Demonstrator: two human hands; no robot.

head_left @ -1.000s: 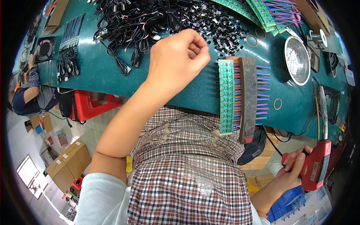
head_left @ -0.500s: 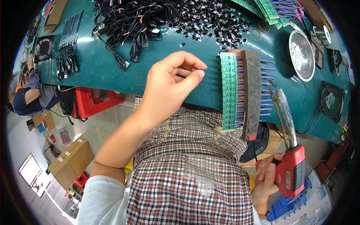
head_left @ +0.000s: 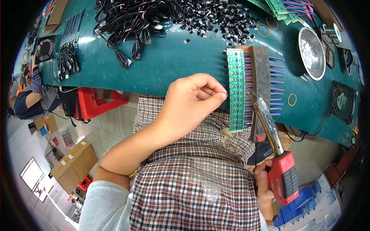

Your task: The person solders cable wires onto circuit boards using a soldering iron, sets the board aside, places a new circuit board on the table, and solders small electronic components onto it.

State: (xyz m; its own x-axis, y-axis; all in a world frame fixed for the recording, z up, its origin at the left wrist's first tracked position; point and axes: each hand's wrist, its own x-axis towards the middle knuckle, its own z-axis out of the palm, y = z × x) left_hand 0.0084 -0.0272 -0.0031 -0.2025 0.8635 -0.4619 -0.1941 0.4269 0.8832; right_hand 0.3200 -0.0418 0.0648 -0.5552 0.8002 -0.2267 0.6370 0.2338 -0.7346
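My left hand [head_left: 192, 106] is closed in a pinch at the left edge of a green circuit board panel [head_left: 236, 90]. A tiny black component, mostly covered by the fingertips, is in that pinch; similar dark parts line the panel's edge above it. My right hand [head_left: 263, 186] grips a red and black soldering gun [head_left: 283, 179]. The gun's metal barrel slants up and left, its tip above the wires just right of the panel. Thin coloured wires [head_left: 276, 81] run from the panel under a dark bar [head_left: 261, 73] and stick out on its right.
Black cables [head_left: 127, 23] and a heap of small black components [head_left: 216, 19] cover the far side of the green table [head_left: 162, 77]. To the right are a metal bowl [head_left: 311, 54], rubber bands [head_left: 292, 99] and a fan [head_left: 342, 102]. Another person [head_left: 31, 96] sits at far left.
My left hand has moved right and nearer, up to the panel's edge. The soldering gun has swung left, bringing its tip from beyond the bar to the wires beside the panel.
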